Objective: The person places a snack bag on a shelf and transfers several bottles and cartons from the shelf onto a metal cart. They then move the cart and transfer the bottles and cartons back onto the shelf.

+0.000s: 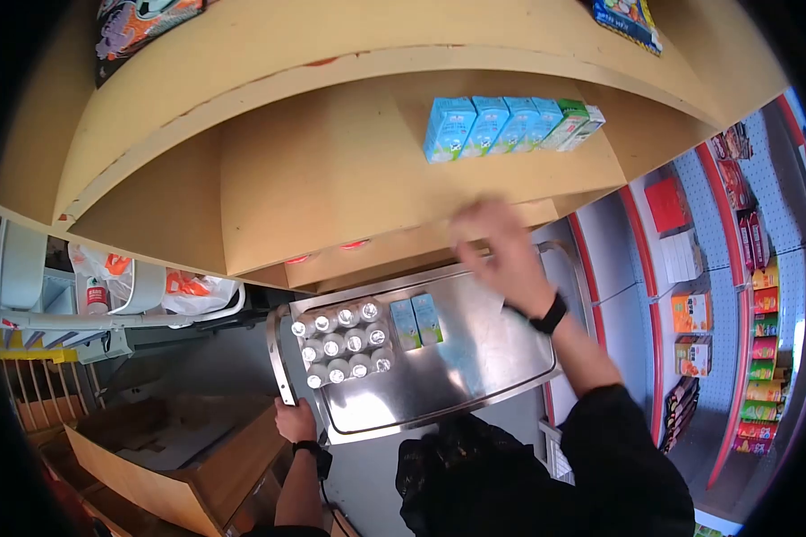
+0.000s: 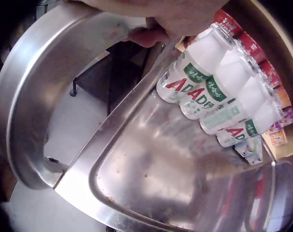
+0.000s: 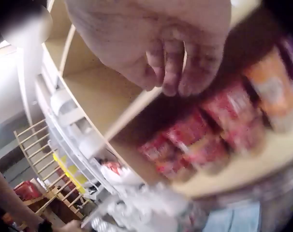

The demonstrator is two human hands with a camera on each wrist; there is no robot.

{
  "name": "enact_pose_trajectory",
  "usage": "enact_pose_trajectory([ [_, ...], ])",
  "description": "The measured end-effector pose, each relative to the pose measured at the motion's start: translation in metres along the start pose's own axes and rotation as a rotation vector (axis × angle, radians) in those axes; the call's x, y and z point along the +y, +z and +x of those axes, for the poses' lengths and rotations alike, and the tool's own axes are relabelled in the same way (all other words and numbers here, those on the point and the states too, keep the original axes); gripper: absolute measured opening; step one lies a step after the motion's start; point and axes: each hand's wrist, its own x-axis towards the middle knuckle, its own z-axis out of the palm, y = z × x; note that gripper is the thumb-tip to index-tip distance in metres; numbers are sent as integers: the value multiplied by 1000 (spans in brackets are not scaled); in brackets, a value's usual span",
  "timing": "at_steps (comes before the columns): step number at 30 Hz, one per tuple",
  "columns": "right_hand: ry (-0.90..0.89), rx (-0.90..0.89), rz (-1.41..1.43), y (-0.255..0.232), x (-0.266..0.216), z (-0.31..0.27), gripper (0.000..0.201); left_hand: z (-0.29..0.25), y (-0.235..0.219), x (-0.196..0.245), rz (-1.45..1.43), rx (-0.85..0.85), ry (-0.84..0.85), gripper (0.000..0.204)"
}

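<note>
Black fabric of the right sleeve [image 1: 622,447] reaches up from the bottom of the head view, over a steel trolley [image 1: 475,380] with a shiny, rimmed top. Wooden shelving [image 1: 331,170] stands just behind the trolley, its edges chipped. To the right are blue pegboard shelves [image 1: 618,268] with colourful packets [image 1: 761,358]; to the left, a white rack [image 1: 197,318] with plastic bags and, lower, an open brown box [image 1: 179,456].

On the trolley, a block of white bottles [image 1: 345,345] stands at the left end, with two blue cartons [image 1: 416,322] just beside it. Four light-blue cartons [image 1: 493,127] stand in a row on the shelf above, next to green-and-white ones [image 1: 578,125]. In the right wrist view, red packs [image 3: 190,130] fill a lower compartment, blurred.

The left hand [image 1: 295,421] is closed round the trolley's handle [image 1: 282,362], near the bottles. The right hand [image 1: 497,246], blurred, hangs above the trolley's far side, right of the two blue cartons and below the shelf row; its fingers are loosely bent and hold nothing.
</note>
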Motion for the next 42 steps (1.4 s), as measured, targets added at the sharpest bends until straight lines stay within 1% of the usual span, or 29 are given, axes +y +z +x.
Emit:
enact_pose_trajectory([
  [1, -73, 84, -101, -19, 2, 32, 23, -1, 0, 0, -8, 14, 11, 27],
  [3, -133, 181, -368, -34, 15, 85, 29, -2, 0, 1, -7, 4, 7, 26],
  [5, -141, 94, -613, -28, 50, 115, 38, 0, 0, 0, 5, -6, 6, 26],
  [6, -140, 97, -612, -30, 57, 128, 38, 1, 3, -1, 2, 0, -2, 26],
  [8, -117, -282, -637, -33, 60, 140, 43, 0, 5, -6, 14, 3, -12, 26],
  [9, -183, -291, -621, -38, 51, 139, 41, 0, 4, -4, 9, 0, -12, 26],
  [10, -178, -297, -610, -41, 41, 132, 41, 0, 2, -1, 7, -5, -11, 26],
  [12, -231, -214, -405, -47, 17, 110, 39, -1, -1, 0, 31, -20, -22, 26],
  [13, -294, -99, -306, -53, 8, 96, 28, -1, 0, -2, 13, -11, -8, 26],
  [14, -283, -110, -300, -54, 4, 77, 28, 0, 1, -2, -10, -1, 8, 27],
  [16, 140, -107, 387, -61, -2, 39, 29, -2, 0, -1, 7, -17, 28, 28],
  [17, 316, -103, 700, -56, 5, 14, 32, -1, 2, -4, 18, -22, 12, 30],
  [18, 491, -90, 1013, -42, 15, -14, 36, 2, 4, -5, 28, -23, -2, 31],
  [19, 593, -3, 1387, -25, 19, -41, 44, 3, 6, -5, 37, -25, 1, 31],
  [21, 750, 75, 1697, 6, 34, -91, 48, 4, 7, -8, 36, -32, 25, 31],
  [22, 818, 105, 1718, 21, 42, -113, 43, 4, 7, -8, 46, -36, 26, 31],
  [24, 1008, 114, 1677, 49, 63, -154, 36, 3, 6, -8, 36, -45, 36, 31],
  [25, 1016, 122, 1678, 64, 75, -171, 36, 2, 5, -7, 43, -50, 40, 31],
  [27, 1336, 109, 1429, 92, 99, -200, 41, 1, 4, -5, -10, -21, 53, 31],
  [28, 1341, 110, 1430, 104, 108, -206, 41, 3, 6, -5, -5, -23, 53, 31],
  [30, 1390, 45, 965, 128, 123, -224, 54, 3, 9, -9, 8, -3, 61, 31],
  [31, 1264, 29, 885, 140, 128, -229, 60, 2, 8, -7, 14, -6, 60, 31],
  [32, 1266, 29, 887, 152, 134, -232, 60, 1, 6, -5, 5, 5, 54, 30],
  [34, 1204, -10, 646, 178, 144, -236, 59, 1, 5, -2, 0, 17, 50, 29],
  [35, 1159, 9, 609, 192, 148, -240, 57, 0, 5, -2, -4, 34, 61, 28],
  [36, 1159, -3, 516, 187, 131, -226, 55, -1, 5, -3, -8, 49, 72, 27],
  [39, 1138, -49, 438, 200, 126, -220, 53, 1, 4, -3, -2, 8, 65, 28],
  [41, 1060, -134, 371, 199, 122, -214, 47, 3, 10, -8, 5, 28, 66, 28],
  [42, 1062, -134, 372, 193, 118, -211, 47, 4, 11, -10, 9, 46, 63, 29],
])
